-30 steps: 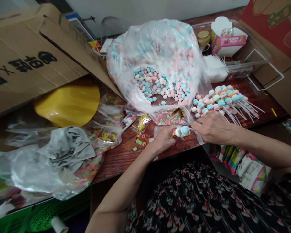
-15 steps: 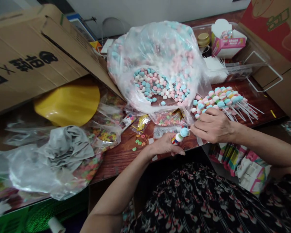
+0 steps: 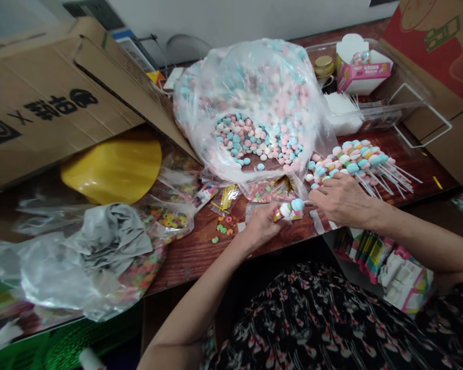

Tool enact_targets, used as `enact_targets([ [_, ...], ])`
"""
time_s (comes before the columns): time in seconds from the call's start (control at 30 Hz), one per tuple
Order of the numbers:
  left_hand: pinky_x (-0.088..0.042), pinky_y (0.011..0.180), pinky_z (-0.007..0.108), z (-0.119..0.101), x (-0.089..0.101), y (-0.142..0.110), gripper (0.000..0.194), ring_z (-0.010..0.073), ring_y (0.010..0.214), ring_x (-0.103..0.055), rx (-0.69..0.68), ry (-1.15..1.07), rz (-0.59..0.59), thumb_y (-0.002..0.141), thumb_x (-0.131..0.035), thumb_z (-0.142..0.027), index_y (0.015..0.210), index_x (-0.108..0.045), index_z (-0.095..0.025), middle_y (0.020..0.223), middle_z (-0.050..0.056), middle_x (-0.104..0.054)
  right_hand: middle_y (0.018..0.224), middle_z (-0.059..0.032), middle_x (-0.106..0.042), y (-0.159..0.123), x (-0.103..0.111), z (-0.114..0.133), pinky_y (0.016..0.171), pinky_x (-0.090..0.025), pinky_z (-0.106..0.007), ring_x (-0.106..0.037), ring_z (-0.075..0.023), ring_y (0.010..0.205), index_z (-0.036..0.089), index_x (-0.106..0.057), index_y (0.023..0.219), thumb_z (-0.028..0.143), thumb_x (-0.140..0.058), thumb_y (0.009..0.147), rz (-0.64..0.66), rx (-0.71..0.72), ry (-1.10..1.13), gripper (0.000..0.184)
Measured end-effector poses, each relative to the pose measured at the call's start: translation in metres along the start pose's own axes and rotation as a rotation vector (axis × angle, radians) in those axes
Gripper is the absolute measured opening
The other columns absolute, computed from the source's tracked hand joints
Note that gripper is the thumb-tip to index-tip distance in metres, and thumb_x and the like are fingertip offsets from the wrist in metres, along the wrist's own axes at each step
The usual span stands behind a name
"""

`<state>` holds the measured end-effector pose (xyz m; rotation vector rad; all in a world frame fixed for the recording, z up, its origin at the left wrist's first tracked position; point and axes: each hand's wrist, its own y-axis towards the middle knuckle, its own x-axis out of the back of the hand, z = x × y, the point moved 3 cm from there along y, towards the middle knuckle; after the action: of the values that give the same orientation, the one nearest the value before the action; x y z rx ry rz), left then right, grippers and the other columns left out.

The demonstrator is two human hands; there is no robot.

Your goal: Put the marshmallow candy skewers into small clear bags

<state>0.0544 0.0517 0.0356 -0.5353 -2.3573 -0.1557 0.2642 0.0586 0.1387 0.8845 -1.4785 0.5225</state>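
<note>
Left hand (image 3: pixel 260 226) closed, thumb and fingers pinched together on the lower end of a short candy skewer (image 3: pixel 289 209); the exact contact is hidden behind the fingers. Right hand (image 3: pixel 343 200) open, fingers loosely curled, tips just beside the skewer's top candy, not clamped on it. The skewer lies nearly flat, a little above the tabletop (image 3: pixel 200 252), between the hands. A clear sleeve (image 3: pixel 262 209) seems to cover its lower part, with a printed strip showing through; the film is hard to make out. Carrying it over the table edge looks like a way to keep the work close to the body and both hands free to meet.

Just beyond the hands, a heap of finished skewers (image 3: pixel 355 164) fans out, candies together and sticks pointing away, probably to keep them apart from the loose stock. Behind it sits a large clear bag (image 3: pixel 254 87) of pink, blue and white candy discs, its mouth rolled open for easy reach. Gold twist ties (image 3: pixel 226 198) and loose ring candies (image 3: pixel 220 231) lie near the left hand, likely kept handy.
</note>
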Motion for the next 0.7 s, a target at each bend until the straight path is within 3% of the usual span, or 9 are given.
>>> enact_targets([
  [0.13, -0.040, 0.065, 0.023, 0.001, 0.003, 0.000, 0.020, 0.0135, 0.068, -0.055, -0.009, 0.080, -0.016, 0.073, -0.072, -0.030, 0.085, -0.062, -0.017, 0.073, -0.002, -0.063, 0.065, -0.0038, -0.063, -0.001, -0.001, 0.003, 0.067, -0.019, -0.033, -0.042, -0.0155, 0.066, 0.016, -0.063, 0.076, 0.011, -0.051, 0.088, -0.068, 0.078, 0.016, 0.017],
  [0.27, -0.040, 0.065, 0.023, -0.006, 0.004, 0.002, 0.022, 0.0143, 0.070, -0.055, 0.014, 0.051, 0.052, 0.072, -0.073, -0.030, 0.087, -0.063, -0.016, 0.074, -0.002, -0.063, 0.065, -0.0040, -0.060, 0.002, 0.002, 0.007, 0.068, -0.020, -0.033, -0.039, -0.0160, 0.069, 0.016, -0.062, 0.074, 0.012, -0.047, 0.090, -0.189, 0.160, 0.017, 0.022],
  [0.4, -0.040, 0.067, 0.023, -0.019, 0.004, -0.002, 0.024, 0.0152, 0.074, -0.053, 0.006, -0.035, 0.278, 0.069, -0.075, -0.029, 0.086, -0.064, -0.017, 0.076, -0.003, -0.060, 0.061, -0.0014, -0.056, 0.007, 0.012, 0.009, 0.068, -0.021, -0.033, -0.037, -0.0159, 0.070, 0.017, -0.060, 0.070, 0.012, -0.045, 0.092, -0.289, 0.255, -0.012, 0.027],
  [0.53, -0.041, 0.071, 0.022, -0.027, 0.007, -0.006, 0.028, 0.0137, 0.075, -0.050, 0.004, -0.298, 0.491, 0.064, -0.079, -0.031, 0.081, -0.063, -0.016, 0.076, -0.005, -0.055, 0.061, 0.0000, -0.054, 0.015, 0.018, 0.004, 0.075, -0.024, -0.035, -0.038, -0.0160, 0.074, 0.018, -0.061, 0.071, 0.013, -0.045, 0.093, -0.292, 0.329, -0.036, 0.028],
  [0.6, -0.042, 0.074, 0.023, -0.027, 0.010, -0.006, 0.032, 0.0129, 0.074, -0.049, 0.028, -0.443, 0.503, 0.062, -0.081, -0.032, 0.082, -0.062, -0.016, 0.076, -0.005, -0.053, 0.063, 0.0000, -0.054, 0.018, 0.018, 0.002, 0.081, -0.026, -0.038, -0.039, -0.0160, 0.076, 0.018, -0.062, 0.073, 0.012, -0.044, 0.093, -0.265, 0.352, -0.006, 0.028],
  [0.7, -0.043, 0.075, 0.025, -0.026, 0.010, -0.011, 0.037, 0.0132, 0.075, -0.049, 0.093, -0.541, 0.422, 0.058, -0.084, -0.033, 0.083, -0.062, -0.015, 0.076, -0.005, -0.053, 0.069, -0.0021, -0.057, 0.015, 0.018, 0.006, 0.086, -0.029, -0.042, -0.042, -0.0172, 0.079, 0.018, -0.064, 0.076, 0.012, -0.043, 0.092, -0.261, 0.367, 0.071, 0.027],
])
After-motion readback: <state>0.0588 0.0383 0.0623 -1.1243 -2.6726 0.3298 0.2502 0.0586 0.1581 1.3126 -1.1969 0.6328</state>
